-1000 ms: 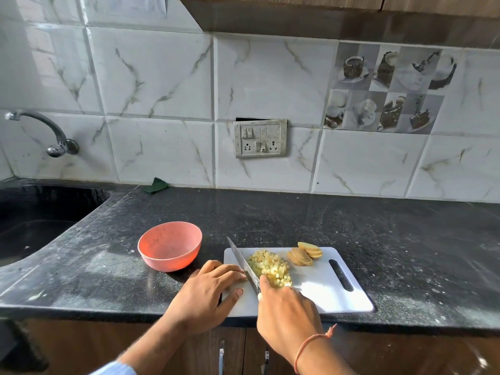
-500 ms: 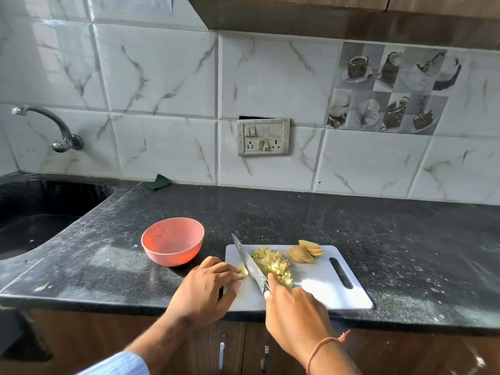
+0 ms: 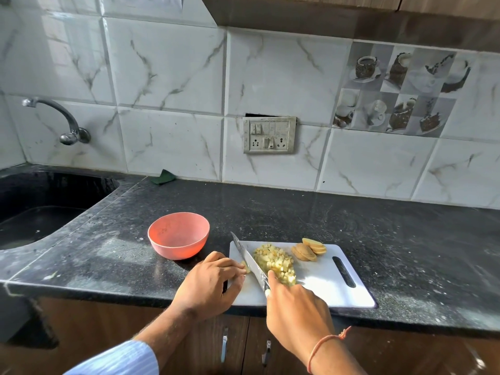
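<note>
A white cutting board (image 3: 324, 282) lies at the counter's front edge. On it sits a heap of small yellow potato cubes (image 3: 276, 262), and behind that a few potato slices (image 3: 308, 250). My right hand (image 3: 295, 312) grips the handle of a knife (image 3: 249, 259), its blade angled across the board's left part beside the cubes. My left hand (image 3: 211, 282) rests on the board's left edge, its curled fingertips holding a small potato piece (image 3: 245, 266) against the blade. The knife handle is hidden inside my right hand.
An empty pink bowl (image 3: 178, 235) stands just left of the board on the black speckled counter (image 3: 405, 253). A dark sink (image 3: 35, 212) with a metal tap (image 3: 67, 125) is at the far left. A green scrap (image 3: 162, 177) lies by the tiled wall.
The knife blade shifted slightly left toward my left hand's fingertips, where a small potato piece now shows. Both hands otherwise stay in place.
</note>
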`<state>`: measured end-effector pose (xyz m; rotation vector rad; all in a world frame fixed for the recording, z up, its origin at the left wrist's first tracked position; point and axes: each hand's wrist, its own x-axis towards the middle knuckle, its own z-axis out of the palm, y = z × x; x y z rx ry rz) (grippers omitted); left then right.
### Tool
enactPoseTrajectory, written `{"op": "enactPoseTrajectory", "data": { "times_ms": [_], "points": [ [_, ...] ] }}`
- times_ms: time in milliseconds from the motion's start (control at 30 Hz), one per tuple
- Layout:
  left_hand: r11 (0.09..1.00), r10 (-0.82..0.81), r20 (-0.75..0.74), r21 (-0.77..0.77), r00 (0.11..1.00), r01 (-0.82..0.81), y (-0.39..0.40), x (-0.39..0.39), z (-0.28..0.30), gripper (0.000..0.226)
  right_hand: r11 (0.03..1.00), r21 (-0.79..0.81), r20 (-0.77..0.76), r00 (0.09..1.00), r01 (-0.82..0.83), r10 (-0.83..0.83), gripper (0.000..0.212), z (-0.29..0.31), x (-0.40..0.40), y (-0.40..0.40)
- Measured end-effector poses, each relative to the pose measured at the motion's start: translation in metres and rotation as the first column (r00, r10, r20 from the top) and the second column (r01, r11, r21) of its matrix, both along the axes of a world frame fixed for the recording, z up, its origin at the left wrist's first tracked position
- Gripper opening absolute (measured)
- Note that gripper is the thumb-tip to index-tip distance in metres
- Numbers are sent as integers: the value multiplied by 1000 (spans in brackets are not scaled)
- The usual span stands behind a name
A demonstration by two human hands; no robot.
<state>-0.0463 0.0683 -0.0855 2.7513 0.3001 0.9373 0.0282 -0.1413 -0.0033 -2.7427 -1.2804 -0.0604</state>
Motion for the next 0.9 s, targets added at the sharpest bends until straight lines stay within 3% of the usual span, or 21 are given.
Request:
{"op": "enactPoseTrajectory", "data": {
  "times_ms": [133,500,900],
  "points": [
    [1000,10,-3,-6,1000,-10,0,0,-1,33,994,-105,29,1000,-3,6,63,-5,-2,11],
    [1000,-5,14,20,1000,5,1,0,-3,31,995,-97,34,999,-37,40,64,-9,-1,10],
    [1000,4,9,26,1000,-5,-2,-1,-2,32,982,175,-116,992,66,-46,55,-10,5,4]
  ]
}}
